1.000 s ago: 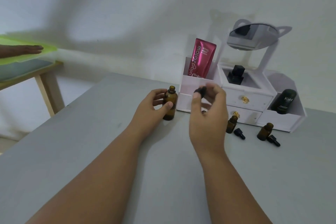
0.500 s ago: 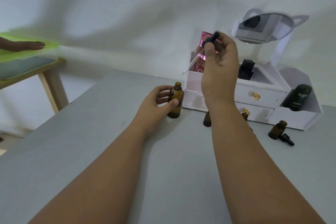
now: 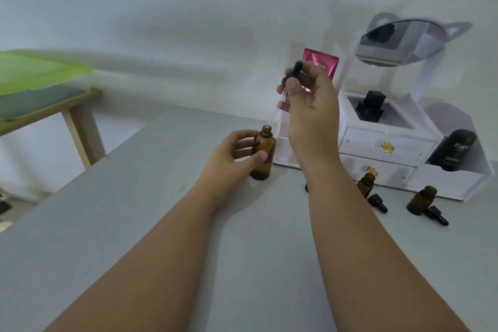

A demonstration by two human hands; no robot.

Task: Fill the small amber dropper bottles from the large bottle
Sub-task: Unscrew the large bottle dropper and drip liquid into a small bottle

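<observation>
on the table (image 3: 134, 237), the large bottle (image 3: 262, 155) stands left of the organizer (image 3: 388, 148), which sits at the back right. two small bottles (image 3: 366, 184) (image 3: 420, 200) stand before its drawers, each with a dropper cap (image 3: 377, 203) (image 3: 436, 215) lying just to its right. a side table (image 3: 78, 116) stands far left.

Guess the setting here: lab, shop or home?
Likely a home vanity or dressing table, not a lab: a white cosmetic organizer with gold-knobbed drawers, a cat-ear mirror on top, and a pink retinol sachet stand against a plain wall.
</observation>
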